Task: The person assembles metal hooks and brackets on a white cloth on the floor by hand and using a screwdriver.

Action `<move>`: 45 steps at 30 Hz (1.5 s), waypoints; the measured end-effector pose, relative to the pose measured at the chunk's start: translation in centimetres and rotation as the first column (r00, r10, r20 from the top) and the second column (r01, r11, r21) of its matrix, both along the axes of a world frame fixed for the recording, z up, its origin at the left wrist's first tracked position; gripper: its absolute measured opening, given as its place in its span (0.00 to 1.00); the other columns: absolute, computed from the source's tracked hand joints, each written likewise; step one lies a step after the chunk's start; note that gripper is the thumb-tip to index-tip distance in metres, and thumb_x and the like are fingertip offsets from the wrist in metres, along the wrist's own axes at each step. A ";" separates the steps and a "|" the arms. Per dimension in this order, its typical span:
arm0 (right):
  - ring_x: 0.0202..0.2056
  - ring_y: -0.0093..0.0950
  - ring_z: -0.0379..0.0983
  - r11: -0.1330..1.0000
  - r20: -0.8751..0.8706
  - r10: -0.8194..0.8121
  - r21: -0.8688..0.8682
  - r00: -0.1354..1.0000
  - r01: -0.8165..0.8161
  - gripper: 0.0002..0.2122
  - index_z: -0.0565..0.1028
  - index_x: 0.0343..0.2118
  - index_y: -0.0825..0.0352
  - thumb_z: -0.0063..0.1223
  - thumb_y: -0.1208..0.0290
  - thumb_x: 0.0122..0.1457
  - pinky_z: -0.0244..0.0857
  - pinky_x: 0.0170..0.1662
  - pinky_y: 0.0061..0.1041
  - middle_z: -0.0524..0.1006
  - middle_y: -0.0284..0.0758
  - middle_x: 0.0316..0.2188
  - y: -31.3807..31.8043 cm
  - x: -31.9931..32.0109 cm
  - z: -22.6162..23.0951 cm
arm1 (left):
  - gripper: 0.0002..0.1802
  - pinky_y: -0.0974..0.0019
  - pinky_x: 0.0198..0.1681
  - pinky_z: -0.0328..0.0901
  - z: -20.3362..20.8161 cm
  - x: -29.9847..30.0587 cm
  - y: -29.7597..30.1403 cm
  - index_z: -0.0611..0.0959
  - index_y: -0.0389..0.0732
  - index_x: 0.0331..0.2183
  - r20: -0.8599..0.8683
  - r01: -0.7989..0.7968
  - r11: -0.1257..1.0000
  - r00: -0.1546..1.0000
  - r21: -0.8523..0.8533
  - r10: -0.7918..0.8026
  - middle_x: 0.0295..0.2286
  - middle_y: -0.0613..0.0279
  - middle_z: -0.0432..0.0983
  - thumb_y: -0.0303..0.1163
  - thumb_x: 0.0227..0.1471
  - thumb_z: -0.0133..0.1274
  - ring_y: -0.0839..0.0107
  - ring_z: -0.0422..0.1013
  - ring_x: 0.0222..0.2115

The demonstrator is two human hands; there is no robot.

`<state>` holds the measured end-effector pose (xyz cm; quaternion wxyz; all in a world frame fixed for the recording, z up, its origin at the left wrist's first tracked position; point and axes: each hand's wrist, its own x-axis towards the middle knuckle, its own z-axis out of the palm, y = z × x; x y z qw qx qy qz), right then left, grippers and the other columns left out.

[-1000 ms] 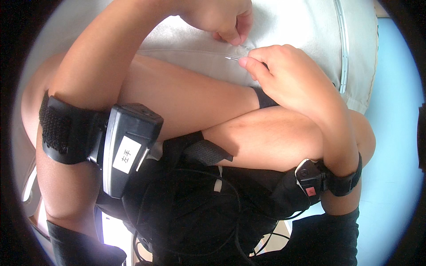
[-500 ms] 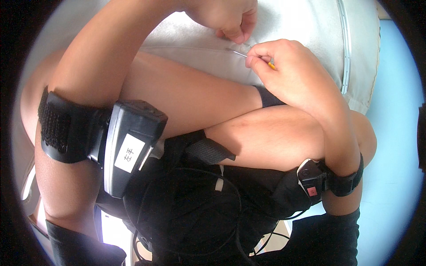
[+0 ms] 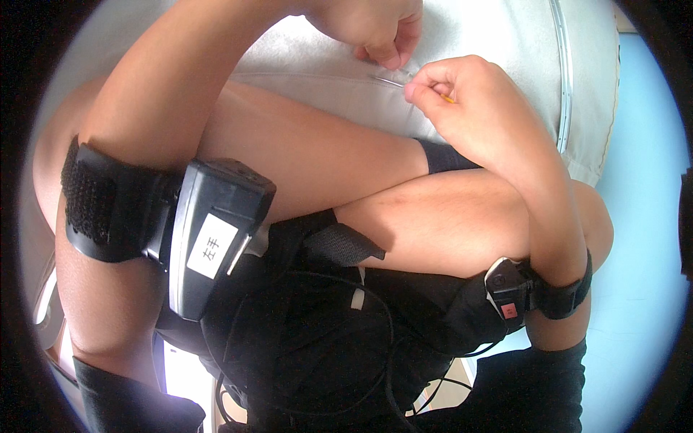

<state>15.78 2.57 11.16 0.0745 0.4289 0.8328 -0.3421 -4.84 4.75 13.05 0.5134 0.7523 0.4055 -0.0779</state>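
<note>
The right hand (image 3: 462, 90) is gripping a thin yellow-handled metal tool (image 3: 390, 81) between twelve and one o'clock, its shaft pointing past nine over pale fabric (image 3: 310, 61); at the right hand's ten o'clock, the left hand (image 3: 375, 30) is pinching narrowly, its grip on anything being impossible to tell

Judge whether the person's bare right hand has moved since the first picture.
Yes: the bare right hand has moved slightly up the picture, judged against the long, narrow, pale grey strip.
</note>
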 end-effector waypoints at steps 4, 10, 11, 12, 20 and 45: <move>0.24 0.36 0.74 0.984 0.095 -0.047 -0.167 0.994 0.062 0.10 0.80 0.29 0.69 0.52 0.67 0.58 0.68 0.31 0.33 0.76 0.42 0.21 0.2 -0.4 0.5 | 0.15 0.59 0.44 0.65 0.6 0.1 -0.6 0.85 0.36 0.40 0.002 -0.019 0.996 1.000 0.089 0.019 0.34 0.48 0.81 0.34 0.54 0.53 0.56 0.74 0.37; 0.18 0.23 0.70 0.994 0.152 -0.003 -0.109 0.988 0.020 0.09 0.78 0.30 0.70 0.55 0.69 0.60 0.64 0.24 0.25 0.72 0.33 0.16 0.2 -1.1 0.5 | 0.14 0.58 0.42 0.65 0.7 0.0 0.2 0.85 0.35 0.37 -0.038 0.048 0.998 0.998 0.038 -0.046 0.32 0.48 0.81 0.33 0.53 0.53 0.56 0.73 0.33; 0.18 0.24 0.69 0.995 0.161 -0.001 -0.094 0.987 0.017 0.09 0.78 0.30 0.70 0.55 0.69 0.60 0.63 0.24 0.26 0.71 0.34 0.15 0.2 -1.1 0.5 | 0.14 0.58 0.41 0.65 0.8 0.3 0.2 0.85 0.35 0.37 -0.032 0.054 0.998 0.998 0.042 -0.053 0.32 0.48 0.81 0.33 0.53 0.53 0.56 0.73 0.33; 0.18 0.24 0.69 0.996 0.164 -0.003 -0.092 0.987 0.018 0.09 0.78 0.30 0.70 0.55 0.69 0.60 0.63 0.24 0.26 0.71 0.34 0.15 0.3 -1.0 0.5 | 0.13 0.58 0.41 0.65 1.1 0.8 0.0 0.85 0.35 0.36 -0.088 0.008 0.999 0.996 0.037 -0.005 0.31 0.48 0.80 0.33 0.52 0.53 0.56 0.73 0.33; 0.21 0.24 0.65 0.990 0.091 -0.039 -0.133 0.995 0.051 0.09 0.76 0.29 0.71 0.55 0.69 0.60 0.61 0.27 0.29 0.71 0.35 0.16 -0.2 -0.2 1.4 | 0.12 0.57 0.39 0.66 -0.7 0.3 0.7 0.85 0.35 0.34 -0.143 0.113 0.989 0.985 0.099 -0.098 0.29 0.46 0.80 0.31 0.50 0.53 0.55 0.74 0.31; 0.30 0.52 0.76 0.995 0.013 0.101 0.026 0.995 -0.101 0.09 0.76 0.29 0.71 0.47 0.71 0.58 0.71 0.39 0.47 0.78 0.52 0.25 -0.8 -1.0 0.1 | 0.13 0.56 0.43 0.66 -0.5 -0.1 -0.7 0.84 0.34 0.37 0.008 0.000 0.987 1.000 0.159 -0.001 0.34 0.45 0.80 0.29 0.52 0.50 0.51 0.74 0.36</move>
